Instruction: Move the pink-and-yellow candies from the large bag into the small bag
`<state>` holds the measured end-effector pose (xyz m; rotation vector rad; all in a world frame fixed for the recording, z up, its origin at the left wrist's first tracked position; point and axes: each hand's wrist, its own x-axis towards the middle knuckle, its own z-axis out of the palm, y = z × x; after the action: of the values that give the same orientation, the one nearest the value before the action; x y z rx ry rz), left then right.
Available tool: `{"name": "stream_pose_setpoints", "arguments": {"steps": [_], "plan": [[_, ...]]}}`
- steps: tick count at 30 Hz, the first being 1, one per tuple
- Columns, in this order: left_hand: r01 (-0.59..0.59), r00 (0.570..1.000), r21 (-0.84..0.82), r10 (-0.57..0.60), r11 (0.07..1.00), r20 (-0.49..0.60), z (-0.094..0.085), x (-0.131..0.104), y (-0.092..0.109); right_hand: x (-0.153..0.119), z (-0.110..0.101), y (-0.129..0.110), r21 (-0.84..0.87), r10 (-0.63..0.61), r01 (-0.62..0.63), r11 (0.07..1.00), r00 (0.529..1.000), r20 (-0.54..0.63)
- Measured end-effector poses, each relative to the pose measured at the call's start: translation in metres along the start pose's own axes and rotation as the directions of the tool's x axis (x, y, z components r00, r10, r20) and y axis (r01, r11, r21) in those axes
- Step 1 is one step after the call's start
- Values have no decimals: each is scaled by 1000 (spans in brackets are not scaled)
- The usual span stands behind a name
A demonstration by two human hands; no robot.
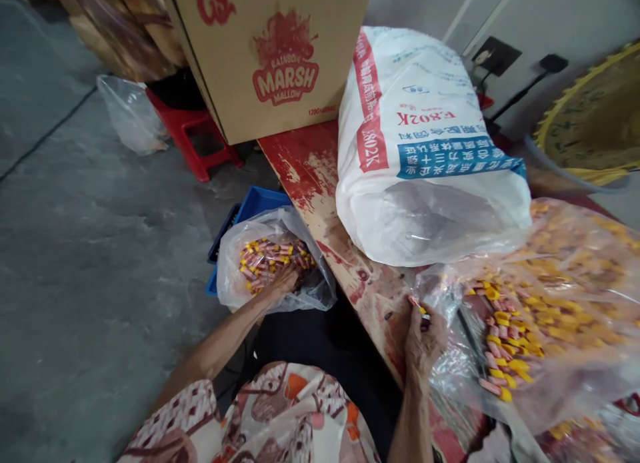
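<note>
The left hand (286,278) is inside a clear bag (273,263) that sits in a blue crate (255,203) on the floor, just beside the table (310,163). The bag is open at the top and holds many small pink pieces with yellow ends (265,256). The fingers of this hand are bent down into the pieces and partly hidden by them, so I cannot tell if they grip anything.

The right hand (424,336) rests on the table edge. Its fingers are closed together, and thumb and fingertips pinch 1 pink-and-yellow piece (418,306), which sticks out above the hand. This hand touches the rim of a big clear bag (550,316) lying on the table, and this bag is full of the same pieces.

Behind the right hand lies a white sack (425,150) with red and blue print, on its side, touching the big bag. A cardboard box (270,56) with "MARSH MALLOW" print stands at the far end of the table. A red stool (193,133) and another plastic bag (131,113) are on the grey floor, well apart from the hands.
</note>
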<state>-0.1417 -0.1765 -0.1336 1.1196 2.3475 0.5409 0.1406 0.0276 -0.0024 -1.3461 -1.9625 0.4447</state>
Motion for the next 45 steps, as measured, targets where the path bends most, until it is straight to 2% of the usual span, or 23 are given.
{"name": "stream_pose_setpoints", "arguments": {"steps": [4, 12, 17, 21, 24, 28, 30, 32, 33, 35, 37, 38, 39, 42, 45], "plan": [[-2, 1000, -45, 3, 999, 20, 1, -1, -5, 0, 1, 2, -14, -29, 29, 999, 1000, -8], [-49, 996, -303, 25, 952, -82, 6, -1, -1, 0, 2, 6, -17, -66, 66, 998, 998, -17], [-11, 985, -373, -54, 928, -164, 1, -3, 3, 0, 2, 2, 11, -39, 40, 999, 999, -11], [38, 957, -419, -154, 907, -246, -11, -11, 8, 0, 1, 0, 29, -24, 24, 999, 1000, -1], [-3, 940, -476, -160, 880, -300, -30, -18, 27, -1, 1, -1, 42, -27, 27, 999, 1000, -5], [-163, 893, -601, -142, 783, -427, -61, -22, 77, -1, 2, -1, 66, -4, 3, 998, 1000, 7], [-219, 886, -611, -106, 761, -451, -71, -20, 104, 0, 4, -1, 82, 9, -10, 997, 1000, 15], [-298, 883, -565, -2, 770, -469, -72, -13, 127, 0, 4, -1, 101, 20, -22, 995, 1000, 21], [-361, 874, -512, 91, 780, -477, -70, -8, 137, 0, 5, -1, 113, 22, -24, 993, 1000, 20], [-512, 825, -363, 328, 779, -460, -64, 4, 151, 0, 5, -2, 134, 18, -21, 991, 1000, 22], [-626, 763, -221, 531, 748, -368, -59, 18, 161, 0, 4, -2, 154, 16, -20, 988, 1000, 26], [-650, 749, -174, 587, 739, -307, -59, 24, 165, 0, 4, -2, 162, 18, -22, 987, 999, 29], [-651, 753, -146, 610, 745, -246, -60, 29, 168, 0, 4, -2, 170, 20, -26, 985, 999, 32], [-585, 811, -128, 570, 801, -133, -67, 34, 174, 0, 4, -2, 183, 33, -40, 982, 999, 38], [-542, 836, -131, 516, 830, -185, -68, 28, 174, -1, 4, -3, 206, 43, -52, 977, 998, 48]]}}
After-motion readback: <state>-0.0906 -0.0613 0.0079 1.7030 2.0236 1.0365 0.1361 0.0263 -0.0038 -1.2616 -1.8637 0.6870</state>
